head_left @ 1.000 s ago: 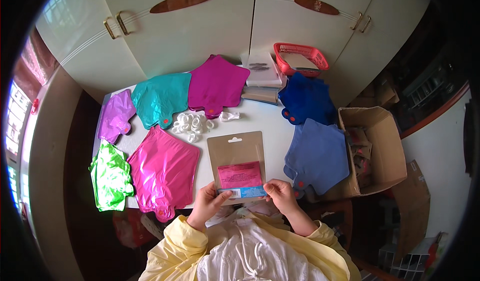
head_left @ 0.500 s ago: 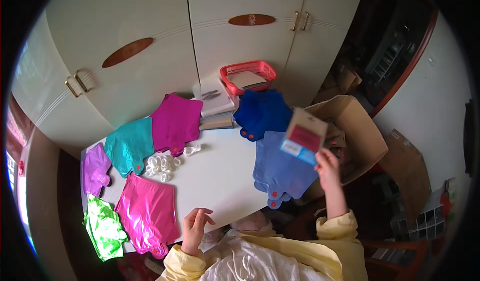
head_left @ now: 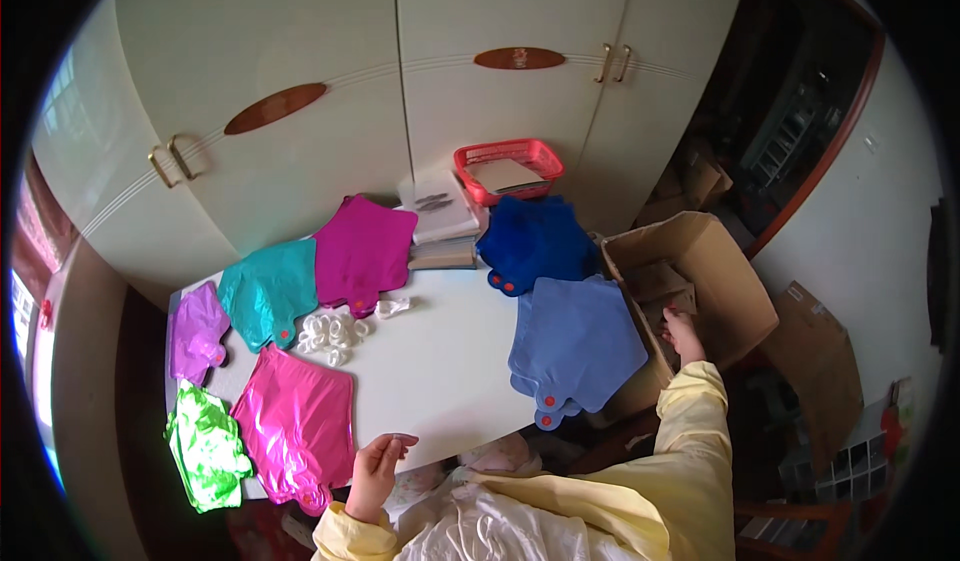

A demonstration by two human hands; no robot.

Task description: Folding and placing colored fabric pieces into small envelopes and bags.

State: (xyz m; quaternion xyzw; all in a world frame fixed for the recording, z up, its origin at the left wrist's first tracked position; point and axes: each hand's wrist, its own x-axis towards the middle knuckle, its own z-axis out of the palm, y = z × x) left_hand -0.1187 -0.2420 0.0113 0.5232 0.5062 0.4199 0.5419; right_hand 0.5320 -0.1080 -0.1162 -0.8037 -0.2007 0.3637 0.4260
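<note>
My right hand (head_left: pixel 683 336) is inside the cardboard box (head_left: pixel 722 261) at the table's right side, beside brown cardboard pieces (head_left: pixel 660 286). Its fingers look loosely apart, with nothing plainly in them. My left hand (head_left: pixel 373 473) hovers over the table's front edge, open and holding nothing, fingers loosely bent. A stack of light-blue flat foil balloons (head_left: pixel 578 346) lies between my hands, by the box. Dark-blue foil balloons (head_left: pixel 540 241) lie behind it. Pink (head_left: pixel 300 411), green (head_left: pixel 207 451), lilac (head_left: pixel 198 331), teal (head_left: pixel 265 286) and magenta (head_left: pixel 362 246) ones spread over the left side.
White ribbon rolls (head_left: pixel 330 333) sit in a heap on the white table (head_left: pixel 440 361). At its back are a pile of flat packs (head_left: pixel 442 251) and a red basket (head_left: pixel 510 147) with cards. Cream cupboards (head_left: pixel 480 111) rise behind. A folded carton (head_left: pixel 815 351) leans right of the box.
My right hand has moved right and down into the box. The flat cardboard-backed packet it held is no longer seen in it. My left hand has shifted slightly down and left.
</note>
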